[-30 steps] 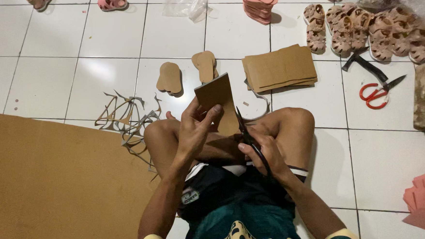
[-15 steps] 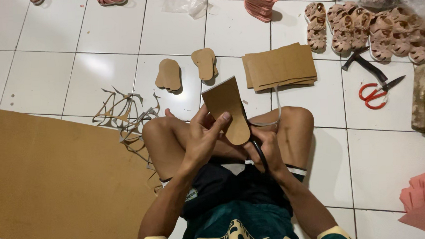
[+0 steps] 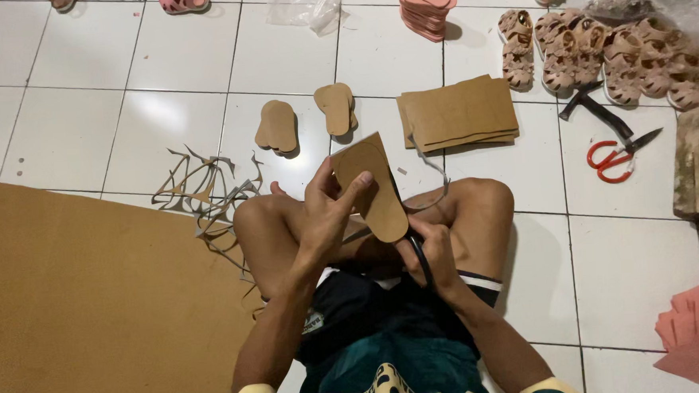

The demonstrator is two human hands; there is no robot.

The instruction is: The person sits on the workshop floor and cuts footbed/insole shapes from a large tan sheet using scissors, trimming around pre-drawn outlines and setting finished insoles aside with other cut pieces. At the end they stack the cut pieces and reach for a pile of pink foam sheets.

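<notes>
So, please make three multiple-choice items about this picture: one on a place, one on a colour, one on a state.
1. Where do the spare scissors lie?
A. on the floor tiles, to the person's right
B. on the big brown sheet
C. on the person's knee

2. What colour are their handles?
A. blue
B. red
C. green

3. What is the left hand doing?
A. resting flat on the floor
B. holding up a brown sole-shaped piece
C. hanging free

Answers: 1 A, they rest on white tile beside the sandals. 2 B, the loops are red. 3 B, its fingers grip the piece above the knees.
</notes>
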